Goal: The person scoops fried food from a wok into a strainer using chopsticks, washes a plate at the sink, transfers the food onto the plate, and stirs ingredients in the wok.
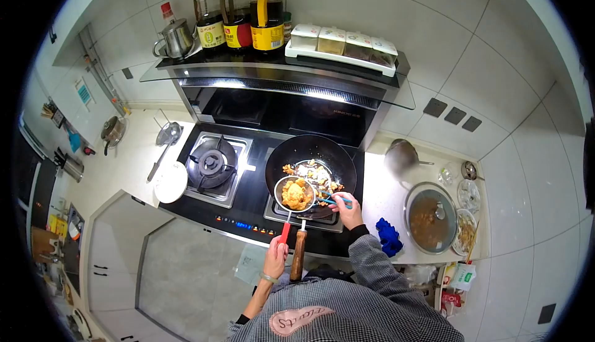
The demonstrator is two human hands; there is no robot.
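My left hand [276,258] is closed around the red handle of a strainer [285,232], whose round mesh bowl holds a heap of golden fried pieces [296,194]. The strainer hangs over the near left part of a black wok [282,156]. More fried bits [315,172] lie in the wok. With my right hand [348,212] I grip thin blue chopsticks [323,199], their tips at the strainer's right rim. The wok's wooden handle [299,256] points towards my body, just right of my left hand.
An unused burner [212,163] is left of the wok. A white plate [170,183] and a ladle [160,162] lie further left. On the right counter are a blue cloth [388,238], a glass-lidded pan [431,218] and bowls. Sauce bottles [268,37] stand on the hood shelf.
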